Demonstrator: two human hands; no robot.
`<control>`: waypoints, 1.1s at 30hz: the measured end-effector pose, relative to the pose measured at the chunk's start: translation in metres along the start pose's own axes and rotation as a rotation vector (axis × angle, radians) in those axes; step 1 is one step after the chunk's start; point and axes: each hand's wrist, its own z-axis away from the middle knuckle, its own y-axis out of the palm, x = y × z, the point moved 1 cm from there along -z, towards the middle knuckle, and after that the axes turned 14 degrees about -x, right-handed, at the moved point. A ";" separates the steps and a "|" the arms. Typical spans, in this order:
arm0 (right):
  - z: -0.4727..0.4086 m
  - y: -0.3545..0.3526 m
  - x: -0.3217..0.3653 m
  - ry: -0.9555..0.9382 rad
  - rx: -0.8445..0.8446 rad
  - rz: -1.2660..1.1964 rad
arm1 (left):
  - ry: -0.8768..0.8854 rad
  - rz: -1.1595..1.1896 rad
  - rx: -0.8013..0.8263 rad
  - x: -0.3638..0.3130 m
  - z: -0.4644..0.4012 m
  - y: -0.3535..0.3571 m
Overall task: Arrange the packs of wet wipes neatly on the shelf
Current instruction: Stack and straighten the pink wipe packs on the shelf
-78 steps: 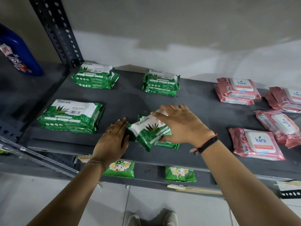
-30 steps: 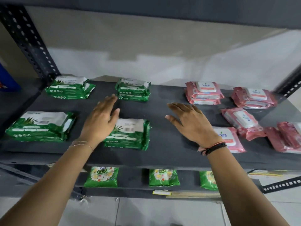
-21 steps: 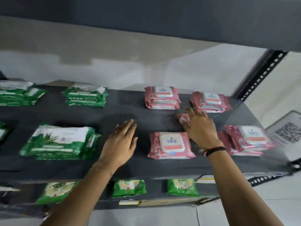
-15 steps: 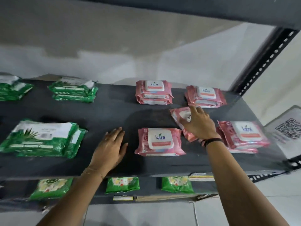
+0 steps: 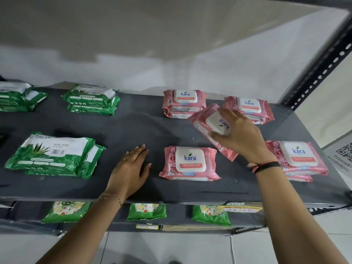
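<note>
My right hand (image 5: 242, 138) grips a pink Kara wipes pack (image 5: 207, 123), lifted and tilted above the dark grey shelf (image 5: 144, 128). My left hand (image 5: 131, 168) lies flat and open on the shelf, just left of a single pink pack (image 5: 189, 163) at the front. Pink stacks sit at the back (image 5: 183, 103), back right (image 5: 249, 108) and front right (image 5: 299, 159). Green Origami packs lie on the left: a front stack (image 5: 55, 156), a back stack (image 5: 91, 99) and one at the far left edge (image 5: 17, 98).
A perforated black upright (image 5: 322, 67) stands at the right rear corner. On the lower shelf lie green flower-print packs (image 5: 146, 211). A QR-code sign (image 5: 342, 157) hangs at the right. The pale wall closes the shelf's back.
My right hand has picked the middle pink pack up off the shelf and tilted it. My left hand has stayed flat by the front pink pack. The view shifted right earlier.
</note>
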 end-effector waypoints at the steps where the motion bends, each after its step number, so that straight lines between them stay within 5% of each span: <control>1: -0.001 -0.004 0.006 -0.084 0.058 -0.070 | 0.001 0.004 0.005 0.000 0.000 0.000; 5: 0.006 -0.003 0.027 -0.190 0.400 -0.228 | 0.017 0.007 0.017 -0.001 0.002 -0.001; 8: 0.019 0.011 0.033 -0.226 0.488 -0.223 | 0.022 0.017 -0.010 0.001 0.002 0.001; 19: 0.026 0.015 0.030 -0.257 0.504 -0.174 | 0.045 0.027 -0.055 0.005 0.002 0.006; 28: 0.046 0.015 0.049 -0.149 0.244 0.100 | 0.057 0.022 -0.053 0.003 0.002 0.004; 33: 0.037 0.014 0.049 -0.347 0.500 -0.009 | 0.051 0.024 -0.055 0.004 0.002 0.005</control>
